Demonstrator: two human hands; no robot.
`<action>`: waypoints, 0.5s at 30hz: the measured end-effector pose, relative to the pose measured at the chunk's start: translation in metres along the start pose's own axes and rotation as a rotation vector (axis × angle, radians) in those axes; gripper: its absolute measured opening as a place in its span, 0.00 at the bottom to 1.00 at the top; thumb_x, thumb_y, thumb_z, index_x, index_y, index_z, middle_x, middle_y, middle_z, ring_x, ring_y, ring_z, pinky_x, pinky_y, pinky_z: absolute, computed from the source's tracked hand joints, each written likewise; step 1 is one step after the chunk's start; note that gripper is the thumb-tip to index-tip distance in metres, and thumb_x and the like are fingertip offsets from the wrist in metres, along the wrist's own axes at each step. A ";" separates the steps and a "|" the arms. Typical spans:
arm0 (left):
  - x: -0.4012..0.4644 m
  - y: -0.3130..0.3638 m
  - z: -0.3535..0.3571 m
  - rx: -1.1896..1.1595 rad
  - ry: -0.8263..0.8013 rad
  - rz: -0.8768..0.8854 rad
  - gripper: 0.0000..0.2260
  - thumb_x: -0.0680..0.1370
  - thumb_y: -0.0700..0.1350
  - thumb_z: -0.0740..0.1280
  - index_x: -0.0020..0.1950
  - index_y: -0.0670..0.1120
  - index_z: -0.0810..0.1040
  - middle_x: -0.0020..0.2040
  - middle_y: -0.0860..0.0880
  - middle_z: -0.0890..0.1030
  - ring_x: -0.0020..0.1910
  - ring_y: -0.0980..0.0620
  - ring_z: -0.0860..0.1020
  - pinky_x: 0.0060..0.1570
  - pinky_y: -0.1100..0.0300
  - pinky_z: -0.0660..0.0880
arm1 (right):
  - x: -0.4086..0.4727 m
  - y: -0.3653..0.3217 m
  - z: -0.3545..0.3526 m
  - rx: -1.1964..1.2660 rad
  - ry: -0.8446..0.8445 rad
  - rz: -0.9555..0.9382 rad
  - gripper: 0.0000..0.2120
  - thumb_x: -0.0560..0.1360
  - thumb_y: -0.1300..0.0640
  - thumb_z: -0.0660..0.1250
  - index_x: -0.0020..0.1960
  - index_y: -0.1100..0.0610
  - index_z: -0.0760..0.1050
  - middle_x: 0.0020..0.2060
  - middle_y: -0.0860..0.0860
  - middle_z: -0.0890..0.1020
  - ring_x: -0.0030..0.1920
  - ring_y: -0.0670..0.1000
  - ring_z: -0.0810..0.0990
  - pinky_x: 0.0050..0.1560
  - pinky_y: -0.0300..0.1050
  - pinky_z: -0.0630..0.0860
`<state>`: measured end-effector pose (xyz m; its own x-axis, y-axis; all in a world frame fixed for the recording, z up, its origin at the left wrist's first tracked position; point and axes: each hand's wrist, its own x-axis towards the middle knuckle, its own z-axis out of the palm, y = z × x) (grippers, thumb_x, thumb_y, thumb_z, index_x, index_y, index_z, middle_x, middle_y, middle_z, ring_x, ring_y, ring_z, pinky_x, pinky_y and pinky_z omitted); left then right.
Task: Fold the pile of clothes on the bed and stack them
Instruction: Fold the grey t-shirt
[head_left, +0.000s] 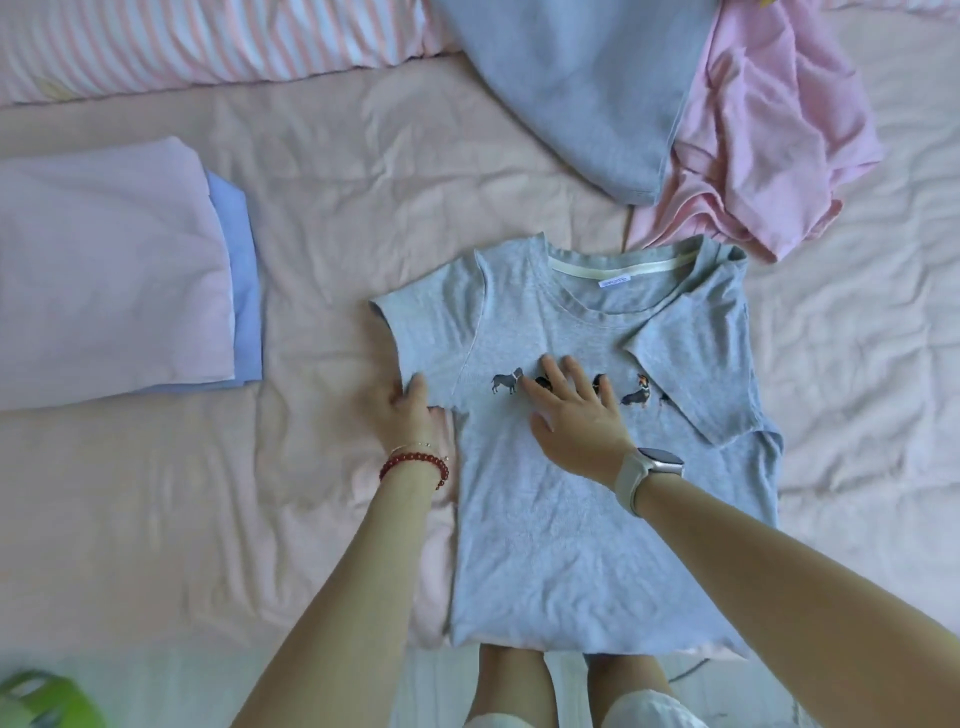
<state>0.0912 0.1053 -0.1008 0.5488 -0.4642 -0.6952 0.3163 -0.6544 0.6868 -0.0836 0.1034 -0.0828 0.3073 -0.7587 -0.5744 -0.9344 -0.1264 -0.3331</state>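
T-shirt (561, 509) lies under right grip (571, 415).

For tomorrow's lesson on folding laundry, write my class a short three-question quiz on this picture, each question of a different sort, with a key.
1. True or false: the right sleeve of the grey T-shirt is already folded in over its front.
2. Which hand grips the T-shirt's other sleeve? A) left hand B) right hand C) neither
3. Fill in: the folded stack shows a pink piece on top of a ____ one.

Key: 1 true. 2 A; the right hand lies flat on the chest print. 3 blue.
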 end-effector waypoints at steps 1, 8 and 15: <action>-0.003 -0.008 -0.006 -0.022 0.015 0.026 0.07 0.72 0.44 0.68 0.41 0.45 0.71 0.39 0.49 0.75 0.40 0.50 0.75 0.46 0.54 0.72 | 0.002 -0.006 -0.006 0.089 0.068 0.041 0.20 0.80 0.54 0.52 0.71 0.48 0.63 0.74 0.50 0.59 0.74 0.53 0.53 0.71 0.55 0.51; -0.001 -0.004 -0.014 -0.371 -0.163 -0.179 0.10 0.76 0.35 0.64 0.40 0.44 0.66 0.34 0.49 0.75 0.34 0.55 0.75 0.38 0.60 0.75 | 0.078 -0.049 -0.052 0.324 0.290 -0.065 0.17 0.77 0.61 0.57 0.64 0.55 0.73 0.62 0.53 0.73 0.61 0.56 0.70 0.59 0.50 0.69; 0.010 0.000 -0.020 -0.091 -0.352 -0.061 0.08 0.65 0.46 0.70 0.40 0.45 0.76 0.38 0.50 0.76 0.40 0.54 0.73 0.41 0.62 0.69 | 0.151 -0.095 -0.069 -0.310 0.051 -0.390 0.18 0.77 0.51 0.60 0.67 0.50 0.68 0.62 0.50 0.73 0.64 0.53 0.64 0.59 0.49 0.60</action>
<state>0.1120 0.1128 -0.1033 0.2322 -0.6129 -0.7553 0.4167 -0.6390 0.6466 0.0389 -0.0433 -0.0870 0.6427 -0.6463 -0.4114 -0.7634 -0.5853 -0.2731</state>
